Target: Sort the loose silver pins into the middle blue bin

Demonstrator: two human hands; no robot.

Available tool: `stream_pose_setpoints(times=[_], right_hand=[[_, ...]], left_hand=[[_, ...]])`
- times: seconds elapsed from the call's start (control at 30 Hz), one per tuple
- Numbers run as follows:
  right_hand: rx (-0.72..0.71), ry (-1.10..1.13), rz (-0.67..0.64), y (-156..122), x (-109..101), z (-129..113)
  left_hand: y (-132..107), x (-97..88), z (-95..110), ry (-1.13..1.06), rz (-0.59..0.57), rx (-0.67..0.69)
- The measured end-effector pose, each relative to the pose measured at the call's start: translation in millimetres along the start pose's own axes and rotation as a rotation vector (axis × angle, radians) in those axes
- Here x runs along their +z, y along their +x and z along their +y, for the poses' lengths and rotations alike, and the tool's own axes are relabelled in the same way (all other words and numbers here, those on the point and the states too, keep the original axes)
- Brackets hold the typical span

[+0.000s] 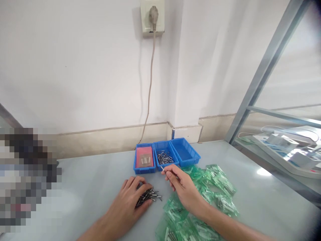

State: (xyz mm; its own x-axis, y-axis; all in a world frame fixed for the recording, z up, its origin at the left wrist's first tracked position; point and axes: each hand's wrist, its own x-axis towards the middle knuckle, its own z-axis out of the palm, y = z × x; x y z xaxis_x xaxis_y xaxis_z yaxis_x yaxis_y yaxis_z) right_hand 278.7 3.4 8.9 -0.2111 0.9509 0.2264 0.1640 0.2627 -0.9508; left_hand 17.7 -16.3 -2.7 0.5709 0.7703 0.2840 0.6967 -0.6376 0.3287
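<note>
My left hand (130, 197) curves around the left side of a loose pile of thin metal pins (147, 196) on the table. Its thumb and fingers are apart, with the pile between them. Held in a pinch, a single slim pin (162, 169) points up and left from my right hand (179, 184), whose fingers are closed on it. That hand is just in front of the middle blue bin (163, 146), which contains many similar pins (165, 158). Beneath and beside my right forearm lie green plastic bags (200, 180) with metal parts inside.
The left blue bin (134, 165) holds a pink piece (144, 152) and a small clear bag (144, 160). A third blue bin (187, 150) stands at the right. Behind are a wall and a power cord (150, 83). A metal frame (263, 77) rises at the right.
</note>
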Motion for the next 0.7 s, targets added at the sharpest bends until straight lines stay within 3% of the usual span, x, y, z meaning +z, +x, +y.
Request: stream_pose_setpoints(times=[0.43,0.7], right_hand=[[-0.144,-0.218,0.166,5.6,-4.3,-7.6],[-0.084,-0.062,0.126,5.6,-2.5,-6.4]], left_hand=[[1.4,-4.2,3.4,0.122,0.024,0.073],[2.7,-8.8,6.9,0.146,0.022,0.091]])
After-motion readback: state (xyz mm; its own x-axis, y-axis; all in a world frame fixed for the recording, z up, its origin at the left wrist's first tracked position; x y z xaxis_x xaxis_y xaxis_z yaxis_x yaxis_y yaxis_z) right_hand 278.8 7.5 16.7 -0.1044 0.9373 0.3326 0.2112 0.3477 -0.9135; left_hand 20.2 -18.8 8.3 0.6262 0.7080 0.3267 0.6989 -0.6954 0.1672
